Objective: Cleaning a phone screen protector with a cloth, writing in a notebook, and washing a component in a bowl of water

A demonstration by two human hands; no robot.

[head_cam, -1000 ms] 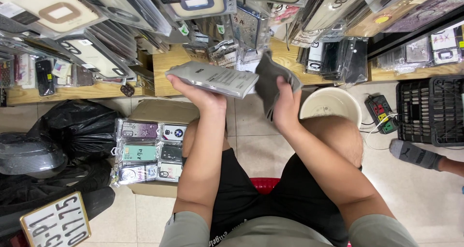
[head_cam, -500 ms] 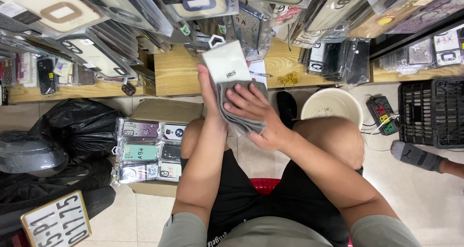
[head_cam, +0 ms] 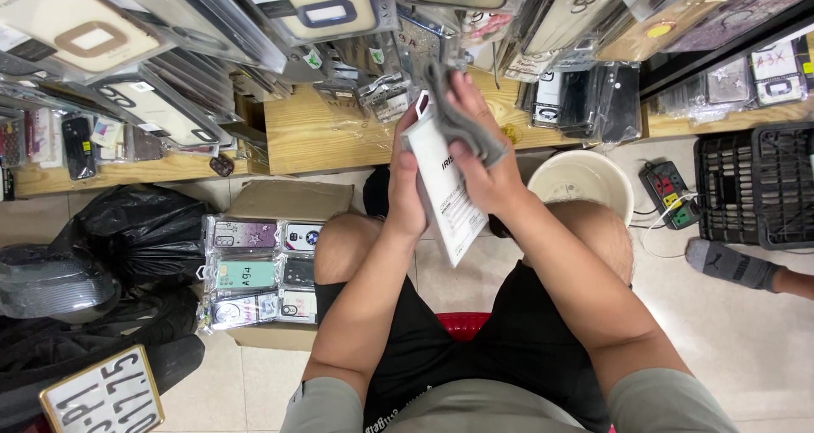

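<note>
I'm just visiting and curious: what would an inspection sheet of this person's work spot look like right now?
Surface: pale tiled floor; wooden shelf ahead.
Job's things: flat white packaged case, upright, with grey cloth pressed to its upper part.
Clutter: cardboard box of packaged phone cases, black plastic bags, white bucket, black crate, hanging packaged cases.
Hands: left hand grips the package's edge; right hand holds the cloth.
Cables: power strip with white cord on floor.
Surroundings: another person's grey-socked foot at right.
</note>
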